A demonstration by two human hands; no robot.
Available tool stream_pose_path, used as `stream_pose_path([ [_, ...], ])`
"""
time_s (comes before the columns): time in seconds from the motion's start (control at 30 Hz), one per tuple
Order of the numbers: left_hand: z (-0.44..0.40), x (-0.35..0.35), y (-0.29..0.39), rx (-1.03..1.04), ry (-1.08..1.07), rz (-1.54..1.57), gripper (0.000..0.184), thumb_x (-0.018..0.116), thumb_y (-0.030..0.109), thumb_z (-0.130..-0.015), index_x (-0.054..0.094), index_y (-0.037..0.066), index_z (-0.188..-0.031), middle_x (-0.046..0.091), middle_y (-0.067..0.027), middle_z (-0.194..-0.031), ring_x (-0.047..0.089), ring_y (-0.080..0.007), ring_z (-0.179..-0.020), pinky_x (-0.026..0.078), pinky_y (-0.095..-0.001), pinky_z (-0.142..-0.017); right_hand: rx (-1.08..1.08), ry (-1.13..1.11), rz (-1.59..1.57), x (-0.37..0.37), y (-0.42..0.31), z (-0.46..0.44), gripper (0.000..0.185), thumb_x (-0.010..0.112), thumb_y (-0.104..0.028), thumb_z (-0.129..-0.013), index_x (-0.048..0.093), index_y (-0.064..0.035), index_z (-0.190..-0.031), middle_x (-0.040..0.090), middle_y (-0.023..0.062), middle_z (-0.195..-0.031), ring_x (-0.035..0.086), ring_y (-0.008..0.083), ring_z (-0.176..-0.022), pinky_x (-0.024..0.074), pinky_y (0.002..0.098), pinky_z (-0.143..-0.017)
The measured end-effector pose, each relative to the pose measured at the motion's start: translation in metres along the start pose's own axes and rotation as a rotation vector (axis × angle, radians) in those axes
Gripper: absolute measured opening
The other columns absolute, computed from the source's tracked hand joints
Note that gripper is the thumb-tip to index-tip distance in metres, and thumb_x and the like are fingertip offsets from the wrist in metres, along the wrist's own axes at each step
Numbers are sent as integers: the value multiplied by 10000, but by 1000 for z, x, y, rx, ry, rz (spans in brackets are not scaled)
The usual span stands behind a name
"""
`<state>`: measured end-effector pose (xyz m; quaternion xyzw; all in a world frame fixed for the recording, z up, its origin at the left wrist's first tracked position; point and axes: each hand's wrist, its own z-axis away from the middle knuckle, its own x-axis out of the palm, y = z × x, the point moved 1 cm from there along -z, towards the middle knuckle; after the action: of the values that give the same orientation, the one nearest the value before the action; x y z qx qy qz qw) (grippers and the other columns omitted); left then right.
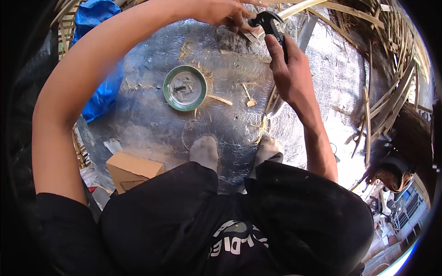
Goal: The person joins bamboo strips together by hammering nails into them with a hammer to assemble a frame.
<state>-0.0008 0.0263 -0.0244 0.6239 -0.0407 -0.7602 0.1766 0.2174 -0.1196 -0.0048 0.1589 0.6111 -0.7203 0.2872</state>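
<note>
My right hand (294,73) is wrapped around the handle of a black claw hammer (265,20), near the top of the view. Right beside the hammer head, my left hand (228,14) has its fingers bent and pressed together; what they pinch is too small to make out. Under those fingers shows the end of a flat wooden piece (251,36), over a rough grey stone block (232,42). A pale split-bamboo strip (299,8) runs off to the upper right from there.
Silvery sheeting (147,124) covers the floor. A green-rimmed bowl (185,108) holds small dark pieces, maybe nails. Blue plastic (103,94) lies at left, a cardboard box (133,165) by my knee. Bamboo strips (400,87) pile up at right. My feet rest below the bowl.
</note>
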Motion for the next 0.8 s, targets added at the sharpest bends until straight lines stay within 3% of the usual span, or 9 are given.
stream_pose_path([
  [0.07,-2,-8,5,4,12,8,391,606,70,-830,790,223,-1139,516,37,-1554,268,-277,-1545,338,-595,-1124,3,-16,30,1,-1,-2,445,535,-408,-1061,604,33,-1059,633,281,-737,615,442,-657,443,496,-628],
  [0.13,-3,-7,4,29,22,-62,357,626,92,-867,784,237,-1152,607,24,-1447,292,-290,-1532,344,-569,-1123,-84,-38,121,0,0,-7,453,534,-412,-1062,597,37,-1049,620,267,-707,595,420,-614,437,481,-607],
  [0.27,-8,-4,-9,114,77,278,362,656,104,-839,780,225,-1156,559,7,-1508,305,-307,-1516,359,-570,-1134,-45,44,23,-2,-5,-1,460,532,-410,-1060,593,46,-1038,651,306,-763,648,477,-708,472,505,-645],
  [0.3,-9,11,-23,156,66,-142,431,677,108,-813,754,225,-1221,548,-34,-1519,335,-325,-1497,374,-569,-1127,-59,-10,85,5,5,-4,457,534,-408,-1058,595,45,-1042,652,314,-769,650,488,-721,472,518,-648],
  [0.33,-6,-1,-7,158,72,-146,431,677,108,-813,754,225,-1221,548,-34,-1519,335,-325,-1497,374,-569,-1127,-80,-59,145,9,11,-7,453,537,-406,-1057,596,43,-1047,654,323,-775,653,499,-733,471,530,-651],
  [0.4,3,-21,21,-36,116,32,505,693,107,-798,721,225,-1288,598,-73,-1457,388,-350,-1465,371,-579,-1121,-99,-48,144,5,8,-9,438,537,-397,-1057,594,38,-1058,643,323,-747,648,503,-715,466,544,-655],
  [0.53,-8,-2,-7,5,62,147,640,695,65,-767,648,202,-1391,467,-150,-1567,429,-379,-1433,362,-503,-1166,-41,-66,183,4,3,-7,432,537,-399,-1056,588,31,-1058,638,326,-748,643,520,-736,468,551,-676],
  [0.63,-13,-8,-7,-80,57,447,652,694,36,-758,646,189,-1390,418,-155,-1600,415,-379,-1442,357,-455,-1186,-21,-23,157,5,9,-9,434,535,-402,-1058,587,28,-1056,639,328,-757,641,514,-741,465,541,-673],
  [0.8,-19,-15,3,45,282,178,590,674,51,-770,685,196,-1342,411,-89,-1623,404,-379,-1449,343,-453,-1196,-3,40,81,4,18,-6,439,528,-406,-1063,588,29,-1054,639,320,-769,630,498,-730,454,528,-661],
])
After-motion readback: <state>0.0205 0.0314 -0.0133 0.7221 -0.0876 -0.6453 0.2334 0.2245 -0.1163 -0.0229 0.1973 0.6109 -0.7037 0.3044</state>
